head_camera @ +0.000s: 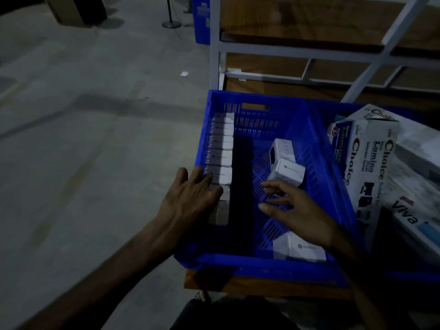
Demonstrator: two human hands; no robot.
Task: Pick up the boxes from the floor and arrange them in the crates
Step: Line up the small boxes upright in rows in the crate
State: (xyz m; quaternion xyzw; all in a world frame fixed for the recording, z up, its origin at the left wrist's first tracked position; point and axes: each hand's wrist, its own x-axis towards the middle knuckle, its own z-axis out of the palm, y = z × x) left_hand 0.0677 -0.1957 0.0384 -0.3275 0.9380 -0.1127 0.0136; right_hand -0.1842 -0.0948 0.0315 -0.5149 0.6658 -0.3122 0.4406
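A blue plastic crate (262, 260) stands on a wooden board in front of me. Along its left wall runs a row of small white boxes (222, 148), several of them side by side. My left hand (190, 198) lies flat over the near end of that row, fingers spread on the box tops. Two loose white boxes (285, 167) sit tilted in the crate's middle right. Another white box (298, 248) lies at the near right corner. My right hand (295, 210) hovers inside the crate between these loose boxes, fingers apart and holding nothing.
A second blue crate (333, 110) to the right holds large white "Choice" cartons (371, 163) and a "Viva" carton (409, 217). A white metal rack with wooden shelves (297, 48) stands behind. Grey concrete floor (95, 115) spreads to the left, with a stanchion base (171, 23) far back.
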